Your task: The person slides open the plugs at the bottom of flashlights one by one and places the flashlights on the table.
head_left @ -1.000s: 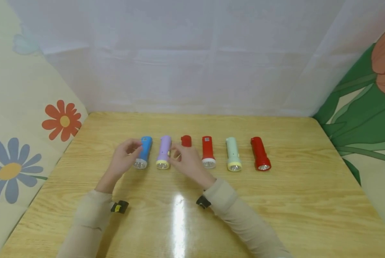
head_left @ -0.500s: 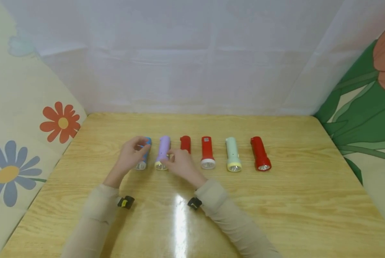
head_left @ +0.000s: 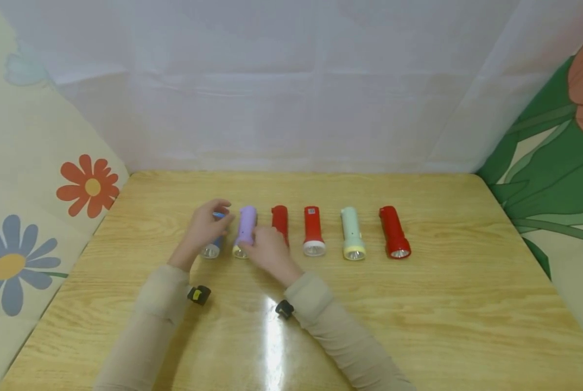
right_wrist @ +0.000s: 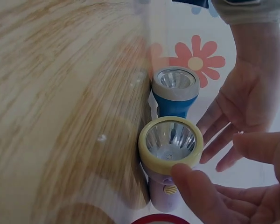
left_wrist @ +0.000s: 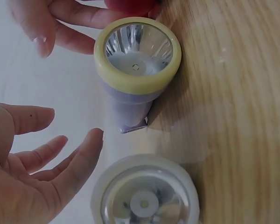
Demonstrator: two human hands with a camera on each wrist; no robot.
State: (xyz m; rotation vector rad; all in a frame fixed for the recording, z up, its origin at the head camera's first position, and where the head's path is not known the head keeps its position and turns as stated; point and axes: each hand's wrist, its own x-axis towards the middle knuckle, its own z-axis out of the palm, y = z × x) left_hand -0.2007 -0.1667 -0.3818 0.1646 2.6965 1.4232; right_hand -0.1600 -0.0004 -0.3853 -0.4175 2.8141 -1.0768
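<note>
In the head view my left hand (head_left: 204, 227) hovers over the blue flashlight (head_left: 210, 251) and covers most of its body. Its fingers are spread and loosely bent, apart from the flashlight's white rim (left_wrist: 189, 186) in the left wrist view. My right hand (head_left: 270, 252) is at the lens end of the purple flashlight (head_left: 247, 222). A fingertip of it lies at the yellow rim (right_wrist: 147, 154); the right wrist view does not settle whether it touches. Nothing is gripped. Partly behind my right hand lies a red flashlight (head_left: 279, 218).
Further right lie a red flashlight with a white rim (head_left: 313, 225), a mint flashlight (head_left: 351, 228) and a dark red flashlight (head_left: 394, 231). All lenses face me. The wooden table (head_left: 443, 326) ends at a white cloth (head_left: 291, 108) behind; printed flower panels flank it.
My left hand has shifted right and slightly away from me, covering more of the blue flashlight. My right hand has moved left and a little nearer, uncovering more of the red flashlight beside it.
</note>
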